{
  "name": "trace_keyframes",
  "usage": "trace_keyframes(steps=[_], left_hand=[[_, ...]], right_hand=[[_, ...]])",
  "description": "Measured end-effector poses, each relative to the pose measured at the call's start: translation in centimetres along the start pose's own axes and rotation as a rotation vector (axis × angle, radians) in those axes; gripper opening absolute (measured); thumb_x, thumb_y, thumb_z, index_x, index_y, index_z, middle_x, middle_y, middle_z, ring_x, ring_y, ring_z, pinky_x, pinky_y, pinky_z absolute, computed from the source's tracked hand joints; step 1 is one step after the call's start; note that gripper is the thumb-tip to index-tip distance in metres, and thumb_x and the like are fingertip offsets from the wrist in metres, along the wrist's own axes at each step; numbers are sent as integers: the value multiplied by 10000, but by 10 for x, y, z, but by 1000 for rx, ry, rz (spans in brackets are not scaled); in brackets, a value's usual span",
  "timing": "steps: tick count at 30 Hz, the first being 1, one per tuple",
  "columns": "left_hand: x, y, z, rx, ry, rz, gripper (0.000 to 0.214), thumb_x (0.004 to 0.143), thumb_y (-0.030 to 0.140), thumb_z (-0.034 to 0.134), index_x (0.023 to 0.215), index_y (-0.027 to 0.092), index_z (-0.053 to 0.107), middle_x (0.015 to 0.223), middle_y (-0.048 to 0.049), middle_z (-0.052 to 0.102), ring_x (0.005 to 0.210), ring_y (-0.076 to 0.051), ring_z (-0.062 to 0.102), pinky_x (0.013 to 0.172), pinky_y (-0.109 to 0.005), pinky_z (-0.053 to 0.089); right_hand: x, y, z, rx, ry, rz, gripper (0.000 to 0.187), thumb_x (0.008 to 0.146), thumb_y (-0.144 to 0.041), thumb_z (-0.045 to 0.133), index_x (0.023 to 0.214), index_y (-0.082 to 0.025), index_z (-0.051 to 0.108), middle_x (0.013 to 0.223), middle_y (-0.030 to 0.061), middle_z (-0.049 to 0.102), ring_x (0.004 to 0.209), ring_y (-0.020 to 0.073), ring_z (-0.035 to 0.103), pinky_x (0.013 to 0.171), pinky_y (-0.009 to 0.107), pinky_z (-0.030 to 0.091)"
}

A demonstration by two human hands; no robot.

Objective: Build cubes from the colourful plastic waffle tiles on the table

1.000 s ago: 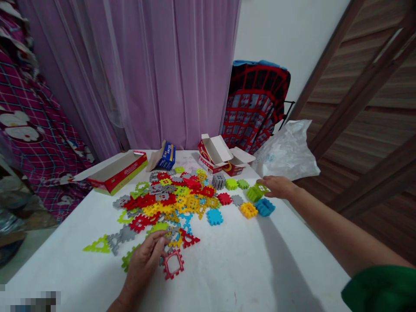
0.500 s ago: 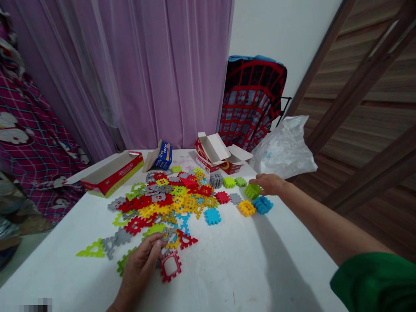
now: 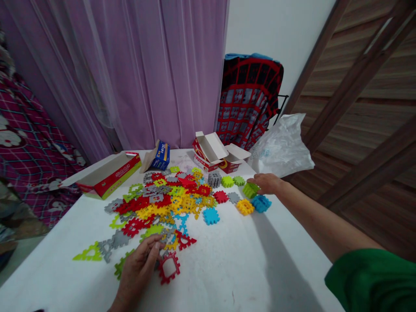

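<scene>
Raised green tile of a second ago no longer shows apart from the green block.
Head view: block sits on the worktop, just beyond the yellow block and blue block. Right hand reaches its edge; from here I cannot tell its grip. Left hand half-curled at loose tiles, hold unclear. Likely light, stiff, smooth plastic; take by opposite toothed edges.

We had boxes near the table's far edge, pieces before them, a bag at its far-right corner.
</scene>
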State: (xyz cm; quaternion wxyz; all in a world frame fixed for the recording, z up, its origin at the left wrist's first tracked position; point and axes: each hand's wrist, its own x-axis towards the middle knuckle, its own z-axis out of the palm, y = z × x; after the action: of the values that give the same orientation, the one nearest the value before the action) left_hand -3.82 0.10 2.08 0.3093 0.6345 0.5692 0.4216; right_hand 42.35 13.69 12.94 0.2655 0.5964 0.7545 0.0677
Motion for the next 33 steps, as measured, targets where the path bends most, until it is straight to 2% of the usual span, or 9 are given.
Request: trace_keyframes(steps=[9, 16, 26, 30, 33], left_hand=[[0, 2, 0, -4, 9, 5, 354, 833, 503, 519, 997, 219, 653, 763, -10, 749, 586, -158, 673, 579, -246, 558], [1, -5, 2, 6, 5, 19, 354, 839, 503, 514, 1006, 219, 644, 774, -14, 751, 572, -153, 670, 565, -241, 559], [0, -6, 2, -6, -1, 23, 350, 844, 496, 518, 1019, 218, 636, 775, -15, 747, 586, -152, 667, 581, -241, 550], [0, -6, 2, -15, 13, 15, 354, 846, 502, 509, 1015, 220, 640, 780, -18, 746, 581, -152, 665, 576, -243, 551], [1, -7, 1, -8, -8, 19, 350, 844, 502, 510, 1009, 221, 638, 781, -18, 746, 581, -153, 670, 565, -243, 556]], right_hand=[[0, 0, 2, 44, -6, 34, 643, 755, -249, 620, 1378, -252, 460, 1202, 145, 623, 1101, 289, 610, 803, 368, 499], [-2, -3, -2, 46, -35, 48, 642, 765, -250, 600, 1388, -237, 446, 1234, 159, 602, 1124, 301, 596, 800, 373, 501], [-2, 1, 5, 70, -2, 51, 679, 747, -240, 592, 1404, -264, 423, 1244, 136, 599, 1117, 285, 597, 817, 368, 492], [-4, 7, 0, 90, 6, 85, 696, 762, -180, 547, 1436, -251, 389, 1281, 140, 578, 1143, 278, 582, 836, 358, 487], [-7, 11, -7, 123, 51, 162, 678, 778, -96, 460, 1431, -269, 402, 1311, 118, 570, 1153, 262, 579, 833, 345, 485]])
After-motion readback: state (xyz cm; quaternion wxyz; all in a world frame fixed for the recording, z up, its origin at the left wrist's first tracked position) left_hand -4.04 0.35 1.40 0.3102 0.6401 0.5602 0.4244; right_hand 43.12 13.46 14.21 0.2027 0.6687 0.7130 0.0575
